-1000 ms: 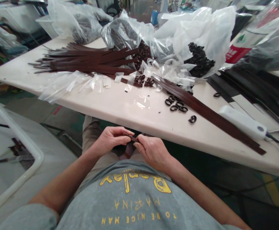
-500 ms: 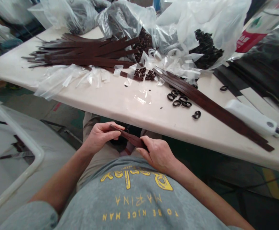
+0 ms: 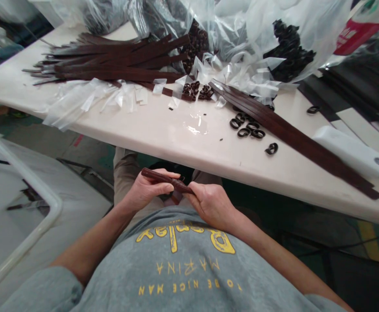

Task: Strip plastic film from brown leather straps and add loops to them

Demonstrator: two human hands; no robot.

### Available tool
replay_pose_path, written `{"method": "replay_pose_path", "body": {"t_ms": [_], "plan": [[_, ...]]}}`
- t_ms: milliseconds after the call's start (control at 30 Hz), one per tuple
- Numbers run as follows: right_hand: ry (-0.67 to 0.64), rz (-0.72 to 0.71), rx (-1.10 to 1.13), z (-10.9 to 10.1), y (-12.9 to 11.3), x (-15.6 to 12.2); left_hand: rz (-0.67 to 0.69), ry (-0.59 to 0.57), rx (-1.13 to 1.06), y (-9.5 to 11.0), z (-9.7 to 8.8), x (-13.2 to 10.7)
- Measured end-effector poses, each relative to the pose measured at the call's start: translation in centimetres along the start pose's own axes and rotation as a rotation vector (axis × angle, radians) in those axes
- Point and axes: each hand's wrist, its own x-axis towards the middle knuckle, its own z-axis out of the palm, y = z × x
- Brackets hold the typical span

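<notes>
the right end of the dark brown strap (image 3: 180, 185) disappears inside the right hand (image 3: 211, 203), whose fingers are closed around it; the fingertips are hidden. the left hand (image 3: 148, 189) pinches its other part between thumb and fingers, the tip jutting out past them. the strap is above the lap, just in front of the white table (image 3: 163, 130).

at the top edge three clear bags are cut off: the left bag (image 3: 75, 11) has dark contents too blurred to name, the middle bag (image 3: 157, 19) has brown loops (image 3: 196, 45) at its mouth, and the right bag (image 3: 322, 30) has black curled pieces (image 3: 289, 52). a white-rimmed bin (image 3: 55, 207), cut off at lower left, has a few dark scraps (image 3: 30, 193).

five black rings (image 3: 257, 134) show clearly in a cluster, others partly covered by brown strips (image 3: 293, 134); two more lie apart.
</notes>
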Motion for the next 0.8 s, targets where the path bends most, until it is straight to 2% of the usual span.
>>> {"method": "replay_pose_path", "body": {"t_ms": [133,333,467,633,800], "plan": [[-0.059,0.012,0.064,0.0,-0.1,0.1,0.073,0.034,0.024,-0.3,0.1,0.0],[-0.107,0.019,0.122,0.0,-0.4,0.3,0.088,0.043,0.036,0.2,0.2,0.0],[-0.148,0.040,0.100,0.2,-0.6,0.4,0.054,0.022,0.083,0.7,0.5,-0.2],[-0.173,0.046,0.115,0.8,-0.8,0.5,0.012,-0.020,0.093,0.4,1.7,-0.7],[-0.148,0.048,0.164,0.5,-0.5,0.4,0.079,0.064,0.118,0.2,1.6,-1.1]]}}
